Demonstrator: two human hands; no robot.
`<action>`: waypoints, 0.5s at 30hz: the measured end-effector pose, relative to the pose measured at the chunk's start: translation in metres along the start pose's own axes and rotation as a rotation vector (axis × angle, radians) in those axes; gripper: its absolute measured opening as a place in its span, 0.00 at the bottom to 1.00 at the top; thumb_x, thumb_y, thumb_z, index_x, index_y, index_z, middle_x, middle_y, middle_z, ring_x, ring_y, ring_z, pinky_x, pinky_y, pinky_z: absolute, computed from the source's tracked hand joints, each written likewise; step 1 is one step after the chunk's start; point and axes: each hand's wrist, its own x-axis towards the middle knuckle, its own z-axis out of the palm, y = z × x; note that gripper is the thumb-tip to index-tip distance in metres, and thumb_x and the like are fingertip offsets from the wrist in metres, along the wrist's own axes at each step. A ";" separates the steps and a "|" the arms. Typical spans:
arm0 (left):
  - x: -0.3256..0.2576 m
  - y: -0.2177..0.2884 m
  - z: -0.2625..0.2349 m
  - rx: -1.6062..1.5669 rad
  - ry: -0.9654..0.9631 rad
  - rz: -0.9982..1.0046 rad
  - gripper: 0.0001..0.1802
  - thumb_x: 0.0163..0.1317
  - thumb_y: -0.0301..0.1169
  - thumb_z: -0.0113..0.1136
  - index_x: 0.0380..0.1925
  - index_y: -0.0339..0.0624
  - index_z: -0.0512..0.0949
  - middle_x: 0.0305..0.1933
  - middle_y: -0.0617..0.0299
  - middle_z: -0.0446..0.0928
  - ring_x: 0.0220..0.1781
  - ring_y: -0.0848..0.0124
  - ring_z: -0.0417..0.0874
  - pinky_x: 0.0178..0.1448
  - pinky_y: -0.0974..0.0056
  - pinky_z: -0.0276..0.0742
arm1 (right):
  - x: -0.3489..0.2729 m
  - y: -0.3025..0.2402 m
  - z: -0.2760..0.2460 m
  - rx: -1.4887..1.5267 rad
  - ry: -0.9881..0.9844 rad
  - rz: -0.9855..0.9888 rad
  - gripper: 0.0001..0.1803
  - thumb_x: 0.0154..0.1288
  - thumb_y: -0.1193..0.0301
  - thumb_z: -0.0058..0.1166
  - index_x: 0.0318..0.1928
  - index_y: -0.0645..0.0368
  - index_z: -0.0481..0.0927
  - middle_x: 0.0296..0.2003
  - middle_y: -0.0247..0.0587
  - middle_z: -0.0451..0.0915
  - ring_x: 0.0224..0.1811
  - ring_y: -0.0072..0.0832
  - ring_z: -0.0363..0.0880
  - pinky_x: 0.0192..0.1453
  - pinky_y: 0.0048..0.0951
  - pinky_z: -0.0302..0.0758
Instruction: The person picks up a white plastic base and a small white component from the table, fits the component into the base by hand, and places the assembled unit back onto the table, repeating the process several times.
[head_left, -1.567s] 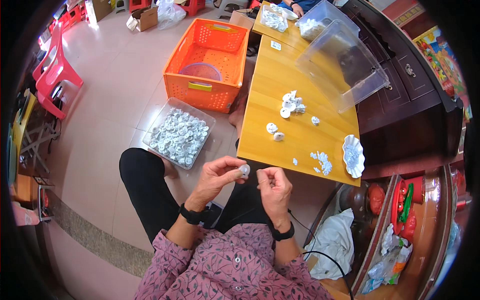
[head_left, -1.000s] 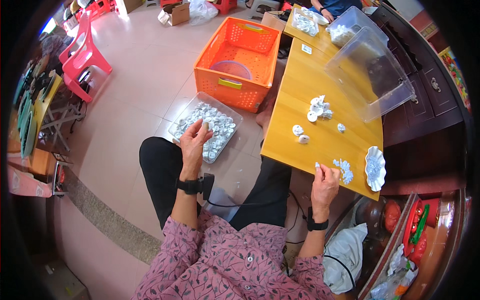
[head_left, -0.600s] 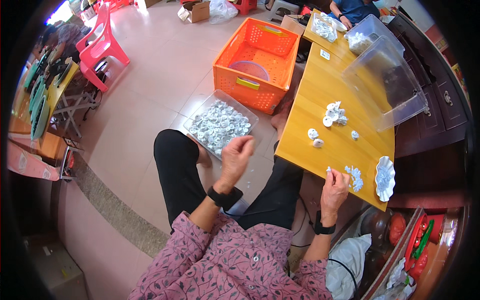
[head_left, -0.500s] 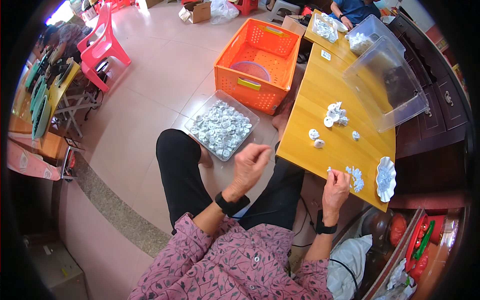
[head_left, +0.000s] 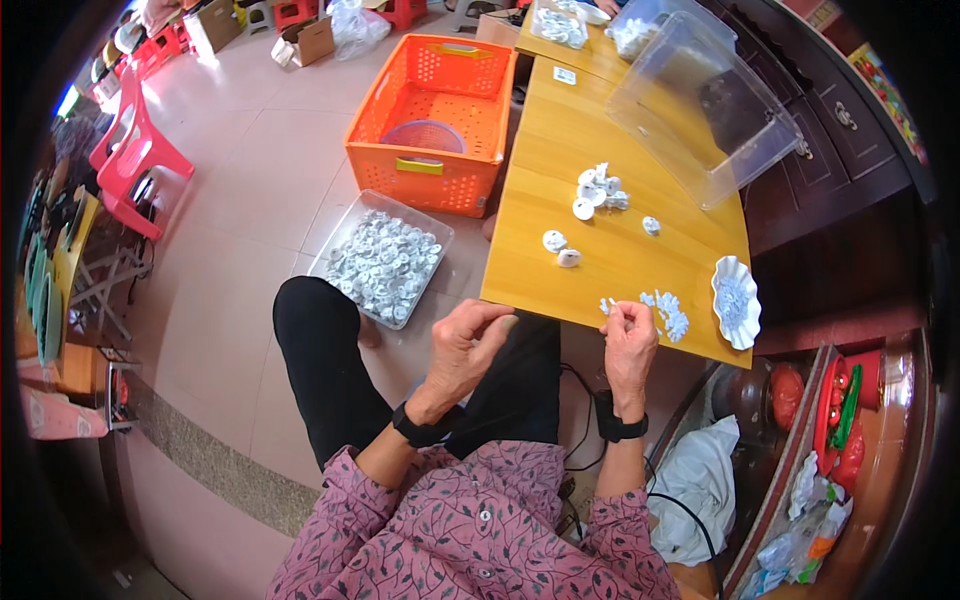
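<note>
My left hand (head_left: 468, 342) hovers over my lap at the front edge of the yellow wooden table (head_left: 640, 150), fingers curled in with nothing visible in them. My right hand (head_left: 628, 338) is at the same edge and pinches a small white piece (head_left: 611, 304) between thumb and fingers. Just right of it lies a little heap of small white bits (head_left: 669, 314), with a white scalloped dish (head_left: 736, 300) beyond. Two white round parts (head_left: 560, 248) and a cluster of them (head_left: 600, 187) lie farther back on the table.
A clear tray full of white round parts (head_left: 385, 266) sits on the floor by my left knee. Behind it stands an orange basket (head_left: 434, 108) with a purple bowl. A clear plastic bin (head_left: 705, 95) lies on the table. Red chairs (head_left: 135, 150) stand at left.
My left hand reached out to the floor tray, then came back toward the table edge with its fingers curled. My right hand moved to the heap of small bits and pinched one.
</note>
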 end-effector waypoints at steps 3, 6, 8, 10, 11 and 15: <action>0.004 -0.002 0.002 -0.007 -0.027 -0.009 0.07 0.66 0.21 0.59 0.41 0.31 0.82 0.35 0.60 0.80 0.32 0.77 0.81 0.35 0.74 0.78 | 0.001 0.003 -0.003 0.132 -0.009 0.099 0.06 0.69 0.74 0.53 0.40 0.66 0.74 0.27 0.41 0.80 0.25 0.24 0.80 0.30 0.26 0.75; 0.009 0.003 0.005 0.025 -0.031 -0.020 0.07 0.66 0.22 0.60 0.42 0.31 0.81 0.34 0.60 0.80 0.32 0.77 0.82 0.36 0.74 0.78 | 0.001 -0.004 -0.009 0.339 -0.085 0.239 0.07 0.69 0.74 0.52 0.42 0.66 0.76 0.29 0.35 0.80 0.26 0.17 0.78 0.30 0.20 0.74; 0.012 0.008 0.011 0.018 -0.047 -0.018 0.07 0.65 0.22 0.61 0.42 0.32 0.82 0.35 0.60 0.80 0.33 0.77 0.82 0.36 0.74 0.78 | 0.000 -0.014 -0.012 0.385 -0.102 0.261 0.07 0.70 0.74 0.53 0.42 0.65 0.76 0.30 0.35 0.80 0.26 0.17 0.78 0.30 0.19 0.73; 0.016 0.010 0.021 0.009 -0.065 -0.016 0.07 0.65 0.22 0.61 0.42 0.32 0.82 0.35 0.60 0.80 0.33 0.77 0.82 0.37 0.74 0.78 | -0.001 -0.021 -0.017 0.429 -0.117 0.283 0.06 0.70 0.73 0.53 0.42 0.65 0.76 0.30 0.35 0.80 0.26 0.17 0.77 0.30 0.19 0.73; 0.018 0.011 0.028 0.028 -0.110 0.002 0.08 0.65 0.22 0.61 0.42 0.32 0.81 0.35 0.60 0.80 0.33 0.77 0.82 0.37 0.73 0.79 | -0.002 -0.023 -0.019 0.436 -0.145 0.301 0.07 0.70 0.73 0.53 0.42 0.64 0.76 0.30 0.34 0.79 0.26 0.16 0.77 0.30 0.18 0.72; 0.026 0.007 0.055 -0.071 -0.203 -0.037 0.10 0.64 0.23 0.62 0.45 0.32 0.80 0.36 0.60 0.81 0.33 0.77 0.82 0.38 0.72 0.79 | -0.010 -0.034 -0.019 0.558 -0.242 0.320 0.07 0.70 0.72 0.54 0.42 0.64 0.76 0.30 0.32 0.79 0.26 0.15 0.76 0.30 0.17 0.72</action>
